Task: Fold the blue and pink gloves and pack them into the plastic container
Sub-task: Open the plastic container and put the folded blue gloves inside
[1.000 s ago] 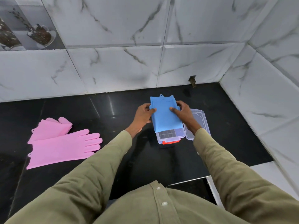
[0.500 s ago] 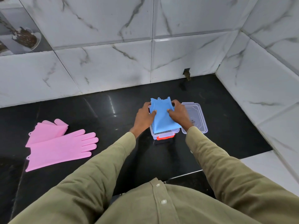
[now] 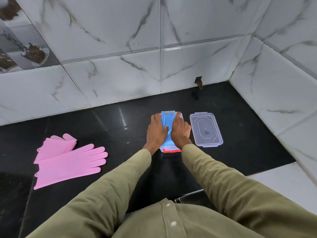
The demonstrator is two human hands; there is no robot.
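Your blue gloves are folded into a flat pad, and they sit in the mouth of the box, filling it from the near rim to the far one. Your left hand lies flat on the pad's left side, fingers stretched out and together, pressing down. Your right hand does the same on the right side, palm down, fingers spread over the blue; neither hand is closed around anything. Only a strip of blue shows between them.

The box is clear plastic with an orange-red clasp at its near end. Its lid lies flat just beside it on your right, apart from the box.

Well off to your left the pink gloves rest on the counter, one laid out full length with fingers pointing right, the other folded and tucked partly under it.

The counter is glossy black stone, backed by white marble-look tiles that turn a corner on your right.
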